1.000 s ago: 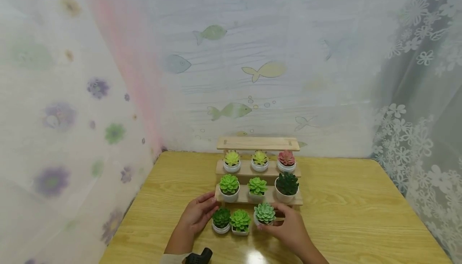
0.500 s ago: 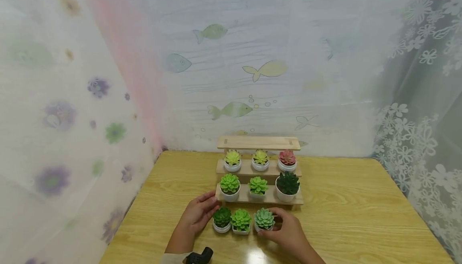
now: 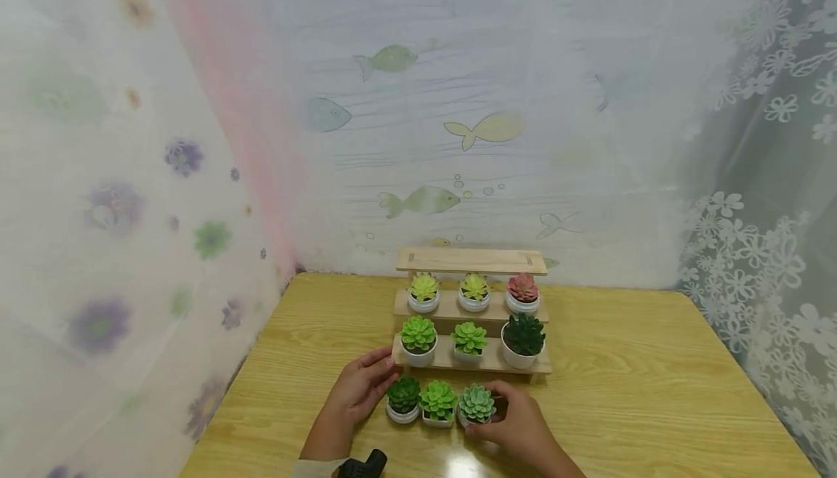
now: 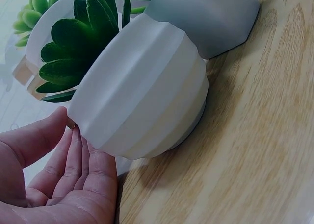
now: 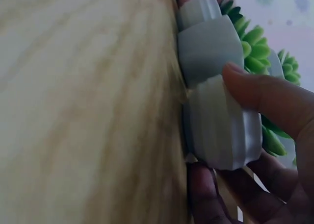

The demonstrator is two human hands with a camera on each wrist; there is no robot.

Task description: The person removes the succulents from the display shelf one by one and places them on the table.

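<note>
In the head view my right hand (image 3: pixel 516 420) grips a pale green succulent (image 3: pixel 476 403) in a white ribbed pot (image 5: pixel 225 126), thumb on one side and fingers on the other. That pot stands on the table in front of a tiered wooden plant stand (image 3: pixel 471 260). To its left are a bright green succulent in a square white pot (image 3: pixel 437 402) and a dark green succulent in a round pot (image 3: pixel 403 395). My left hand (image 3: pixel 356 391) holds the left end of the stand's lowest shelf between thumb and fingers, partly hidden behind the dark green succulent's pot (image 4: pixel 142 91).
Three potted succulents stand on the lowest shelf (image 3: pixel 445 353), and three more, two yellow-green and one red (image 3: pixel 522 288), on the shelf above. The wood-grain table (image 3: pixel 621 376) reaches back to a fish-print curtain (image 3: pixel 425 100). A black device (image 3: pixel 362 465) sits at the left wrist.
My right hand has brought the pale green succulent down toward the front and slightly left, beside the square pot. The left hand has stayed at the shelf end.
</note>
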